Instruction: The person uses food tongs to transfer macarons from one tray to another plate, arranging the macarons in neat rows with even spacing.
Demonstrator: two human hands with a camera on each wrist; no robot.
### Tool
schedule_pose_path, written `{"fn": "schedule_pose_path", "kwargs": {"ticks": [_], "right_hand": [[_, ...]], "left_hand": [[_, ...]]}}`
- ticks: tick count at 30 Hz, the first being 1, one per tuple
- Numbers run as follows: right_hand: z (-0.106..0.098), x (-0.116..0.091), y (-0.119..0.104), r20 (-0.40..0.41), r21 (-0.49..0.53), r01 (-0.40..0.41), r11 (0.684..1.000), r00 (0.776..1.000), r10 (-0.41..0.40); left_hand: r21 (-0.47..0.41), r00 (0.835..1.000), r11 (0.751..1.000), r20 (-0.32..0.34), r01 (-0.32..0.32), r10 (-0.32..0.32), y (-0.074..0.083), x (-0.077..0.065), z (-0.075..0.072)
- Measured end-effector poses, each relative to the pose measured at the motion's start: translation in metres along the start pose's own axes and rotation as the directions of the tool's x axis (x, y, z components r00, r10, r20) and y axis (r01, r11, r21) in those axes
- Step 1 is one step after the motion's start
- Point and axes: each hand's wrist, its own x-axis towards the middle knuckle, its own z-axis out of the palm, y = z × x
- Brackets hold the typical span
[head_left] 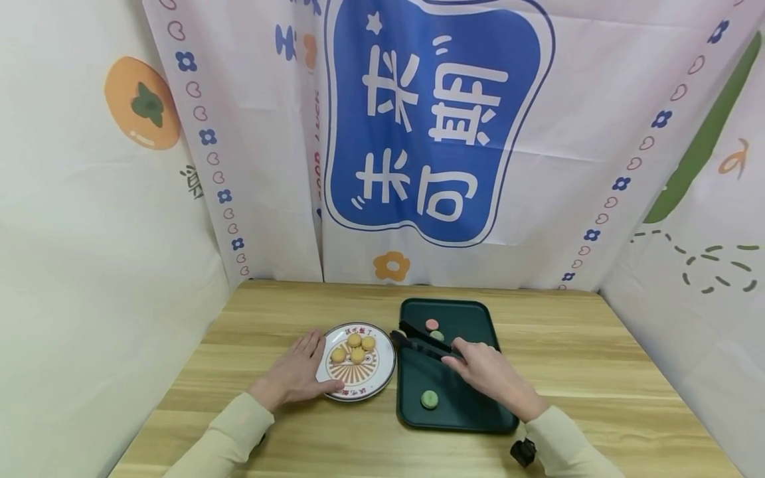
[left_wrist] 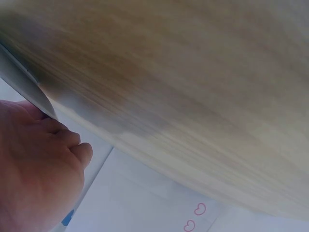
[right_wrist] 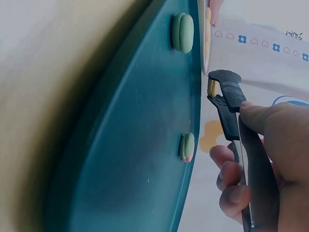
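My right hand (head_left: 487,373) grips black tongs (head_left: 424,344), which pinch a yellow macaron (right_wrist: 212,88) between their tips. The tips are near the right rim of a white plate (head_left: 382,378), over the left edge of a dark green tray (head_left: 454,421). On the plate lie several yellow macarons (head_left: 357,355). My left hand (head_left: 295,372) rests against the plate's left side, fingers fairly straight along the rim and thumb over its near edge. A green macaron (head_left: 429,399) sits at the tray's near left; a pink macaron (head_left: 431,324) and another green macaron (head_left: 437,336) lie farther back.
Plate and tray stand side by side on a wooden table (head_left: 287,438). A printed cloth (head_left: 275,219) hangs behind the table's far edge, with white cloth on both sides.
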Motion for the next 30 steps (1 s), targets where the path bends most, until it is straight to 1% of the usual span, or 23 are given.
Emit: {"fn": "schedule_pose_path", "kwargs": {"ticks": [6, 18, 24, 30], "right_hand": [[0.002, 0.000, -0.003, -0.012, -0.010, 0.036, 0.999, 0.999, -0.036], [0.003, 0.000, -0.014, 0.015, 0.003, 0.038, 0.999, 0.999, -0.038], [0.008, 0.002, -0.019, 0.011, -0.019, 0.059, 0.998, 0.998, -0.059], [0.012, 0.003, -0.023, 0.018, -0.015, 0.076, 0.997, 0.997, -0.076]], "left_hand": [[0.006, 1.000, 1.000, 0.005, 0.003, -0.003, 0.000, 0.000, 0.000], [0.004, 1.000, 1.000, 0.013, 0.009, -0.009, 0.000, -0.001, -0.001], [-0.005, 1.000, 1.000, 0.013, 0.008, -0.008, -0.001, -0.001, -0.001], [0.007, 1.000, 1.000, 0.008, 0.004, -0.004, -0.001, 0.000, 0.000]]}}
